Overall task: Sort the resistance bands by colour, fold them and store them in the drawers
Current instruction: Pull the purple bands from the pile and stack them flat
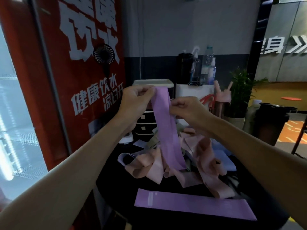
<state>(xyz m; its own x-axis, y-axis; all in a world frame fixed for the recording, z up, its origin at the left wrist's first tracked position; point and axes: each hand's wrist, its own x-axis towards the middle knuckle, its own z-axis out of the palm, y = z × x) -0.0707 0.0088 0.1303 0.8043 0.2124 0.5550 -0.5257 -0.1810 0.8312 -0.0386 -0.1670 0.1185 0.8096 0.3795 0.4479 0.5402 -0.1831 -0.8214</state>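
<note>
Head camera: in front of the drawer unit [145, 124], my left hand [134, 100] pinches the top end of a hanging purple band [166, 130] while my right hand [187, 110] pinches its edge. Pink bands [204, 151] lie heaped before that unit, and a second purple band [194, 205] lies flat farther out.

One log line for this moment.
left hand: holds purple band | right hand: holds same band | second purple band: flat on table | pink bands: heaped | drawers: behind
</note>
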